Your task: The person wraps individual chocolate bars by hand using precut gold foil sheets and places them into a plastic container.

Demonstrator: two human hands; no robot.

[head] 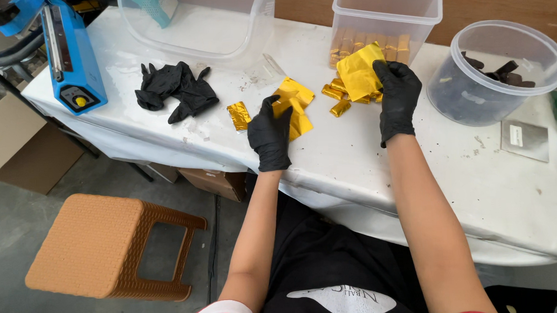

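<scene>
Both my hands wear black gloves. My left hand rests on a small stack of gold foil sheets lying on the white table. One gold foil sheet is pinched in my right hand and lifted above a pile of small gold-wrapped pieces. A single wrapped gold piece lies left of my left hand.
A clear rectangular tub with gold-wrapped pieces stands behind the pile. A round clear container with dark pieces is at the right. Spare black gloves, a blue sealer and a large clear bin sit left. A brown stool stands on the floor.
</scene>
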